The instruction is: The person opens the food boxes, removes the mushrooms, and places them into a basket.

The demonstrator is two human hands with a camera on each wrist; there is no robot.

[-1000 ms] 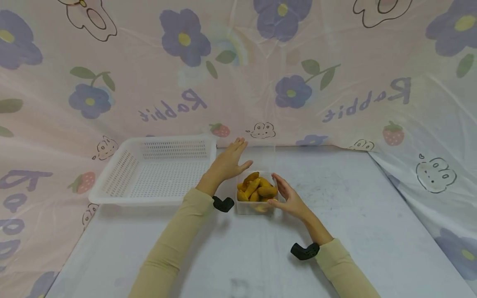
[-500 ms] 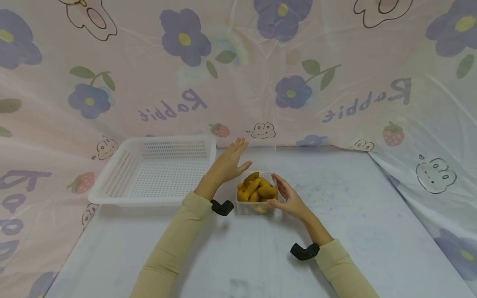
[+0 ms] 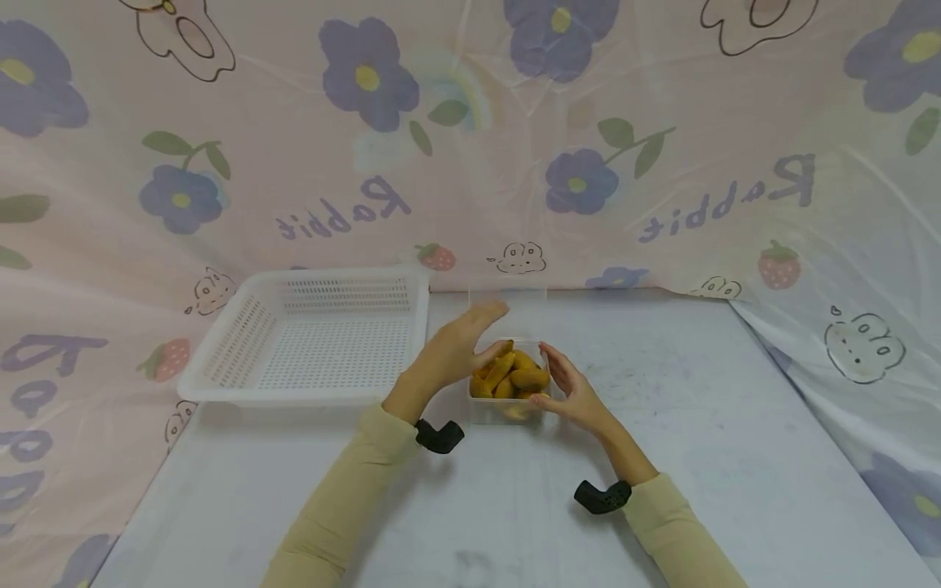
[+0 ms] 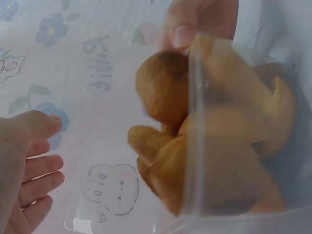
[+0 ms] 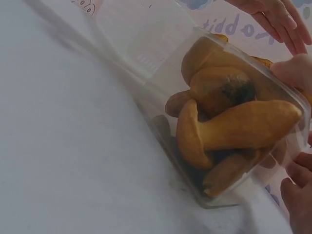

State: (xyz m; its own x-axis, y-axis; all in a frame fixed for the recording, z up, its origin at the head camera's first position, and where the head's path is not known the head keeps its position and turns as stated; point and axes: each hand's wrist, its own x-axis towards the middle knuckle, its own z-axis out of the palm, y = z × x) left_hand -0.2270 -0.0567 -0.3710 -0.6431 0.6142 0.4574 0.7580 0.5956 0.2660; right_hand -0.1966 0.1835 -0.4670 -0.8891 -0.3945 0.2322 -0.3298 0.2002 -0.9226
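A clear plastic box [image 3: 501, 412] full of yellow-brown mushrooms [image 3: 526, 379] stands on the table, its transparent lid [image 3: 525, 304] raised at the back. My right hand [image 3: 575, 395] holds the box at its right side, thumb at the near rim and fingers along the side. Above the box's back left hovers my left hand [image 3: 457, 343], fingers extended and slightly bent in front of the lid, thumb overlapping the mushrooms in the head view. In the right wrist view, caps and stems of the mushrooms [image 5: 243, 127] show through the wall. The left hand grips nothing.
A white perforated plastic basket [image 3: 316, 400] stands left of the box, near the left forearm. The white table [image 3: 698, 425] ends at a patterned cloth [image 3: 470, 147] hanging behind and beside it. Black wrist cameras [image 3: 439, 437] sit on both wrists.
My left hand has come down and nearer, its fingers bending, and its thumb now overlaps the mushrooms. The right hand and box stay in place.
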